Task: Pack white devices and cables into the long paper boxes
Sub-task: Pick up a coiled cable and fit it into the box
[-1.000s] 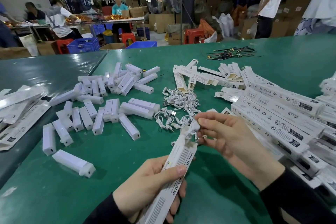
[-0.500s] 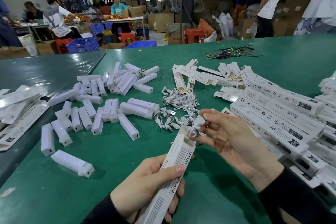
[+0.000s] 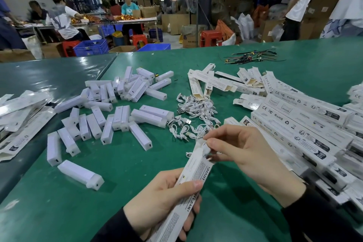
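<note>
Long paper box (image 3: 188, 188) gripped by left hand (image 3: 157, 202), white cable (image 3: 205, 148) pinched at box's open end by right hand (image 3: 243, 153), white devices (image 3: 121, 112) & cables scattered on green table (image 3: 225, 212), warehouse bkgd.

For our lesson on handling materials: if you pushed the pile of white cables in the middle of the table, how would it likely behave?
The cables are thin and loosely coiled, so they would probably flop and tangle rather than slide as one. They look light, so a push likely scatters some. Nothing round, so rolling seems unlikely.
</note>
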`<action>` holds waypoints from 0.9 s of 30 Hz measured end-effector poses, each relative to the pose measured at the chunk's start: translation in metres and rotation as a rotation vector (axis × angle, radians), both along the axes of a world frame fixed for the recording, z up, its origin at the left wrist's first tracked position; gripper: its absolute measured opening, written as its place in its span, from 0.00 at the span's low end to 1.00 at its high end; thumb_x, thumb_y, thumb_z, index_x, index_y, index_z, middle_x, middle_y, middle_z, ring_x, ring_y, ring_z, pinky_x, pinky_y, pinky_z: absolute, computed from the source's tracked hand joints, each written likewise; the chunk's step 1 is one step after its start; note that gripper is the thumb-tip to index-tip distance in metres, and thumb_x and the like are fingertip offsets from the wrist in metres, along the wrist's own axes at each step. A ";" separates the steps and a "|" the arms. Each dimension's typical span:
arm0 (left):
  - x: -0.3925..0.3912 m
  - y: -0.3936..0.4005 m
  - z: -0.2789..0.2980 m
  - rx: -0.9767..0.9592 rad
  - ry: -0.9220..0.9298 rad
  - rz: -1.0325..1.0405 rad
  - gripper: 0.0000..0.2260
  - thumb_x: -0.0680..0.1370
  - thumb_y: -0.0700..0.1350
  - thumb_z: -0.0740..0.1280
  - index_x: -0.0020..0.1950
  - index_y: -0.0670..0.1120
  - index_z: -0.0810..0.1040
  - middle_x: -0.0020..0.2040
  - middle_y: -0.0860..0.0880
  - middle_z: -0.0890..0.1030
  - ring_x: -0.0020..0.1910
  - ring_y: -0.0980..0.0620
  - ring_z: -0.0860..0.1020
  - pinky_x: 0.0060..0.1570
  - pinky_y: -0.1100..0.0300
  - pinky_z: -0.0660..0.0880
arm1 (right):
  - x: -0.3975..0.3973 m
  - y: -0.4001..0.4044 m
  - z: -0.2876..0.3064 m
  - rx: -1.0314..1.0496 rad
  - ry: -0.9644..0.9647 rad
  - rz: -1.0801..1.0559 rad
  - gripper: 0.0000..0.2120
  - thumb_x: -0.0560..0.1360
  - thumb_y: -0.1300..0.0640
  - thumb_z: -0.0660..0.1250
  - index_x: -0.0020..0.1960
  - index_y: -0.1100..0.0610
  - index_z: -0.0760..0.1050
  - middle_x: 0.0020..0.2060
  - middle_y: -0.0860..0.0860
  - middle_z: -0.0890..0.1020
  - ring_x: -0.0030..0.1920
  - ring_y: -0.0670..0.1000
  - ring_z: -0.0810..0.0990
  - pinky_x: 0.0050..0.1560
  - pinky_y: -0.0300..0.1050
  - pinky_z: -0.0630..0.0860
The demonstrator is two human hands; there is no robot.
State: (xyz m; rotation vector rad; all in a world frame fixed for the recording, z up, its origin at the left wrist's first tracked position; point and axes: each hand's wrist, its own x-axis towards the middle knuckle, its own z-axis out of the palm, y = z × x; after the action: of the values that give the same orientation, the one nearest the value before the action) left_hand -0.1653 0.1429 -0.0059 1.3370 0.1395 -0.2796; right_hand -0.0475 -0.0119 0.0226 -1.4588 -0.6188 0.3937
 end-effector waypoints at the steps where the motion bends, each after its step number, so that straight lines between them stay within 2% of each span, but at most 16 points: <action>1: 0.000 0.000 -0.001 0.007 0.000 0.003 0.28 0.70 0.50 0.72 0.60 0.33 0.68 0.34 0.41 0.77 0.21 0.50 0.75 0.20 0.62 0.74 | 0.000 0.000 -0.001 -0.023 -0.041 -0.003 0.08 0.73 0.67 0.70 0.41 0.56 0.85 0.38 0.56 0.85 0.39 0.50 0.83 0.41 0.44 0.82; 4: 0.000 -0.001 -0.001 0.014 -0.011 0.010 0.27 0.72 0.49 0.69 0.63 0.32 0.68 0.33 0.42 0.77 0.20 0.50 0.74 0.20 0.63 0.73 | 0.000 -0.001 -0.001 -0.028 -0.080 0.006 0.06 0.72 0.67 0.72 0.43 0.58 0.84 0.38 0.57 0.86 0.38 0.52 0.84 0.40 0.43 0.81; 7: 0.000 -0.002 -0.001 -0.001 -0.031 0.016 0.28 0.72 0.49 0.70 0.63 0.31 0.67 0.32 0.42 0.76 0.20 0.50 0.73 0.20 0.64 0.72 | 0.001 -0.002 -0.001 -0.003 -0.037 0.006 0.03 0.70 0.67 0.73 0.40 0.60 0.84 0.35 0.57 0.86 0.35 0.51 0.84 0.39 0.39 0.80; 11: 0.000 -0.003 -0.003 -0.011 -0.040 0.004 0.28 0.73 0.48 0.68 0.64 0.31 0.66 0.32 0.42 0.76 0.19 0.50 0.73 0.20 0.64 0.72 | 0.004 -0.004 0.000 -0.028 -0.115 -0.007 0.06 0.69 0.66 0.75 0.37 0.57 0.85 0.33 0.54 0.86 0.32 0.47 0.83 0.37 0.35 0.78; 14: -0.001 -0.002 -0.001 -0.021 -0.073 -0.024 0.29 0.72 0.49 0.70 0.64 0.32 0.67 0.32 0.42 0.76 0.20 0.51 0.73 0.20 0.64 0.71 | 0.002 -0.007 0.004 -0.015 -0.177 0.083 0.03 0.68 0.64 0.76 0.40 0.58 0.85 0.35 0.55 0.86 0.35 0.49 0.83 0.41 0.37 0.79; 16: -0.002 -0.002 0.001 -0.040 -0.095 -0.048 0.29 0.71 0.50 0.70 0.64 0.33 0.68 0.32 0.41 0.76 0.20 0.51 0.73 0.21 0.65 0.71 | 0.001 -0.009 0.004 0.005 -0.181 0.138 0.04 0.66 0.60 0.75 0.41 0.59 0.84 0.35 0.56 0.86 0.35 0.49 0.84 0.42 0.38 0.80; 18: -0.002 -0.003 0.001 -0.054 -0.103 -0.041 0.28 0.71 0.50 0.69 0.64 0.34 0.69 0.31 0.42 0.75 0.20 0.51 0.72 0.20 0.65 0.71 | 0.002 -0.008 0.002 0.014 -0.175 0.127 0.02 0.67 0.62 0.75 0.39 0.58 0.84 0.34 0.55 0.86 0.34 0.48 0.83 0.38 0.34 0.77; 20: -0.001 -0.004 0.000 -0.046 -0.112 -0.029 0.25 0.73 0.49 0.68 0.64 0.35 0.69 0.31 0.42 0.74 0.19 0.51 0.72 0.19 0.65 0.70 | 0.001 -0.005 -0.002 -0.014 -0.184 0.078 0.05 0.69 0.66 0.75 0.37 0.58 0.84 0.32 0.55 0.85 0.32 0.46 0.82 0.34 0.31 0.74; 23: -0.001 -0.006 0.000 -0.031 -0.141 -0.026 0.22 0.76 0.48 0.62 0.65 0.37 0.69 0.29 0.42 0.75 0.18 0.52 0.70 0.18 0.66 0.68 | -0.001 -0.002 -0.005 -0.059 -0.161 0.083 0.02 0.70 0.63 0.75 0.38 0.59 0.84 0.34 0.55 0.86 0.34 0.48 0.83 0.38 0.38 0.77; 25: 0.000 -0.006 0.001 -0.053 -0.154 -0.015 0.21 0.76 0.49 0.62 0.65 0.39 0.70 0.29 0.42 0.74 0.18 0.52 0.70 0.17 0.65 0.68 | -0.003 -0.002 -0.004 -0.095 -0.175 0.085 0.03 0.70 0.57 0.75 0.40 0.57 0.84 0.36 0.54 0.86 0.37 0.53 0.83 0.43 0.48 0.78; 27: 0.000 -0.007 0.001 -0.081 -0.162 0.007 0.20 0.76 0.49 0.62 0.64 0.41 0.72 0.29 0.41 0.72 0.18 0.52 0.69 0.17 0.65 0.69 | -0.004 -0.001 -0.003 -0.117 -0.211 0.044 0.03 0.71 0.57 0.75 0.40 0.55 0.85 0.38 0.50 0.86 0.41 0.55 0.83 0.44 0.52 0.77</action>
State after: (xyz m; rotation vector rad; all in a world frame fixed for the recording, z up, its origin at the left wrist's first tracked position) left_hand -0.1650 0.1360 -0.0050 1.2725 -0.0033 -0.1689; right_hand -0.0514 -0.0134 0.0198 -1.6138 -0.8088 0.3165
